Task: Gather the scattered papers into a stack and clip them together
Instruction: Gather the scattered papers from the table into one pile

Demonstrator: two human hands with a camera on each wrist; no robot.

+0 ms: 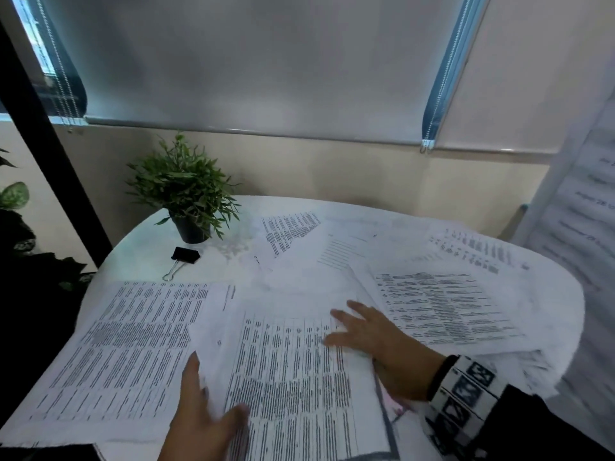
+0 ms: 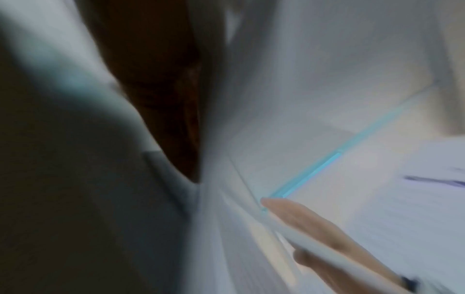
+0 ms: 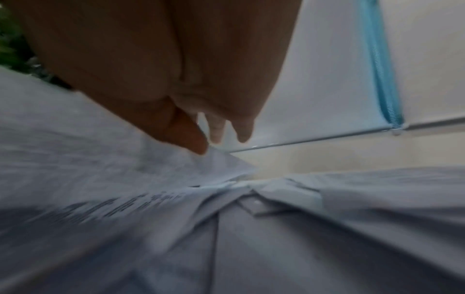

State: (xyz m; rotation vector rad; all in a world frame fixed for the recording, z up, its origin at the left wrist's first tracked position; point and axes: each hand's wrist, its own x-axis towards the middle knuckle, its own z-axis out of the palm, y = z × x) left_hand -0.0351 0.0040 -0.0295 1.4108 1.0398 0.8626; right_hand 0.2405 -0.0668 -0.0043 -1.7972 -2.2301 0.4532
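Note:
Several printed sheets lie scattered and overlapping on a round white table (image 1: 146,241). My left hand (image 1: 216,390) pinches the left edge of the front sheet (image 1: 293,377), thumb on top and fingers behind. In the blurred left wrist view the sheet's edge (image 2: 324,250) runs between a finger and the thumb. My right hand (image 1: 349,327) rests flat, fingers spread, on the papers at the centre right. Its straight fingertips (image 3: 201,147) touch a sheet (image 3: 176,179). A black binder clip (image 1: 184,256) lies apart at the back left, near the plant.
A small potted plant (image 1: 186,191) stands at the table's back left. More sheets (image 1: 442,307) spread to the right edge of the table. A tall printed panel (image 1: 582,211) rises at the far right. A window blind (image 1: 253,61) hangs behind.

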